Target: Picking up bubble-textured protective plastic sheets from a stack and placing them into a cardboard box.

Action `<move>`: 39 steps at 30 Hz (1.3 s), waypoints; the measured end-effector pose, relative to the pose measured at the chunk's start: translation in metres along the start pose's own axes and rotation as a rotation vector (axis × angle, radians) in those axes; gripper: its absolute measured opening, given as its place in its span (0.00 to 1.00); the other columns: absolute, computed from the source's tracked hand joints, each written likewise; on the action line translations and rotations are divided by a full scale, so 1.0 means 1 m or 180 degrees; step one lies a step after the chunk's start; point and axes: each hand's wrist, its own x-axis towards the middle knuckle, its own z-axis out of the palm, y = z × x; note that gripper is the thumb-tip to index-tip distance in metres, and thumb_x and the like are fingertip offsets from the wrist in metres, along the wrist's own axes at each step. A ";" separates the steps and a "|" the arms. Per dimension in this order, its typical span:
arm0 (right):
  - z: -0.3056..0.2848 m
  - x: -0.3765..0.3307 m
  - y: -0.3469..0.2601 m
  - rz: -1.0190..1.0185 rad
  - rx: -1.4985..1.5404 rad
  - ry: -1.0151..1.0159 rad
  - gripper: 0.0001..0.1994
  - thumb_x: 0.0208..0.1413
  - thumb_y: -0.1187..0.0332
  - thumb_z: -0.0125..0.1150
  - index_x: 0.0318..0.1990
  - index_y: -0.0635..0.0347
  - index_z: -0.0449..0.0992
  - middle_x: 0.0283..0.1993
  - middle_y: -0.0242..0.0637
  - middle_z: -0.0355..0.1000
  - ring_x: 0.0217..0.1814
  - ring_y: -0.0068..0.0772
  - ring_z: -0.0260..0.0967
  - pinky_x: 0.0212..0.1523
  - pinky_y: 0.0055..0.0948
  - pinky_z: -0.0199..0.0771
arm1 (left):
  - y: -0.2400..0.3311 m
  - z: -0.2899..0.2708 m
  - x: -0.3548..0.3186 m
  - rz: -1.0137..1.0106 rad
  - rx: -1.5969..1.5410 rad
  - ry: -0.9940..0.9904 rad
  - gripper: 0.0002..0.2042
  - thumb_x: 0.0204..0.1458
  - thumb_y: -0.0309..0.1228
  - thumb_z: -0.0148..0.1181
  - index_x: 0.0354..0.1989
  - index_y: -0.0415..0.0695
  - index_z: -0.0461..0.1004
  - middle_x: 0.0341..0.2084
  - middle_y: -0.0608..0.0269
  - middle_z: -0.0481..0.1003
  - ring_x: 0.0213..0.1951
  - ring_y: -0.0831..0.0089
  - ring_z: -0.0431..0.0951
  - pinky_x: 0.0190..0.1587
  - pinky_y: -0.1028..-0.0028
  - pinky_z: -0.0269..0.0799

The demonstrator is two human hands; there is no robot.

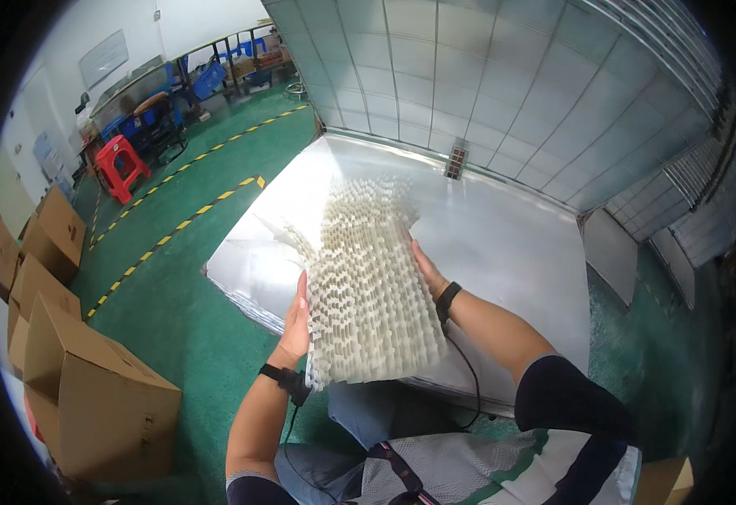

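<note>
Between my two hands is a thick bundle of thin cream-white strips [375, 303] with notched, wavy edges, packed closely side by side. My left hand [297, 326] presses along its left side with the fingers straight and close together. On the opposite side, my right hand [426, 269] grips the bundle, its fingertips partly hidden behind it. The bundle's near end sits above my lap, and its far end fans out loosely over a silvery-white flat surface [511, 265]. A few strips splay out at the left, beyond my left fingertips.
A tall panelled metal wall [486, 93] rises behind the flat surface, with a small brown block [455, 160] at its foot. Open cardboard boxes [116, 404] line the left. Farther back stand a red stool [121, 168] and cluttered workbenches. Cables hang from both wrist straps.
</note>
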 end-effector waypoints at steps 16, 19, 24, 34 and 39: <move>0.113 -0.082 -0.077 0.0777 0.2695 -0.0338 0.35 0.58 0.41 0.35 0.63 0.61 0.51 0.61 0.45 0.57 0.61 0.38 0.58 0.61 0.36 0.57 | 0.244 0.098 -0.005 -0.2762 -0.2032 0.0081 0.34 0.57 0.55 0.32 0.65 0.43 0.42 0.62 0.55 0.51 0.61 0.62 0.54 0.62 0.64 0.52; 0.140 -0.119 -0.061 -0.0545 0.5097 -0.2175 0.34 0.59 0.43 0.35 0.65 0.59 0.45 0.67 0.42 0.47 0.67 0.37 0.47 0.65 0.36 0.50 | 0.344 0.143 0.019 -0.3744 -0.2162 0.0192 0.34 0.56 0.57 0.34 0.64 0.46 0.45 0.61 0.59 0.54 0.59 0.60 0.59 0.61 0.62 0.54; 0.210 -0.197 -0.113 -0.1617 0.3481 -0.0299 0.32 0.60 0.48 0.37 0.65 0.57 0.44 0.67 0.41 0.46 0.67 0.37 0.48 0.65 0.37 0.50 | 0.408 0.209 0.056 -0.4437 -0.0954 -0.0531 0.33 0.56 0.56 0.35 0.63 0.44 0.47 0.58 0.56 0.58 0.58 0.62 0.61 0.60 0.63 0.56; 0.265 -0.350 -0.229 -0.2636 0.2384 0.2508 0.27 0.62 0.55 0.40 0.65 0.54 0.46 0.67 0.36 0.47 0.66 0.30 0.51 0.63 0.34 0.54 | 0.530 0.453 0.036 -0.4144 0.0261 -0.3331 0.32 0.56 0.56 0.34 0.61 0.43 0.51 0.55 0.56 0.61 0.55 0.64 0.64 0.56 0.64 0.61; 0.202 -0.448 -0.239 -0.3097 0.3379 0.2333 0.31 0.61 0.57 0.43 0.66 0.55 0.39 0.70 0.35 0.36 0.70 0.35 0.38 0.68 0.38 0.38 | 0.565 0.539 -0.018 -0.3499 0.0534 -0.4250 0.31 0.56 0.56 0.34 0.60 0.43 0.53 0.54 0.55 0.62 0.54 0.65 0.65 0.55 0.64 0.63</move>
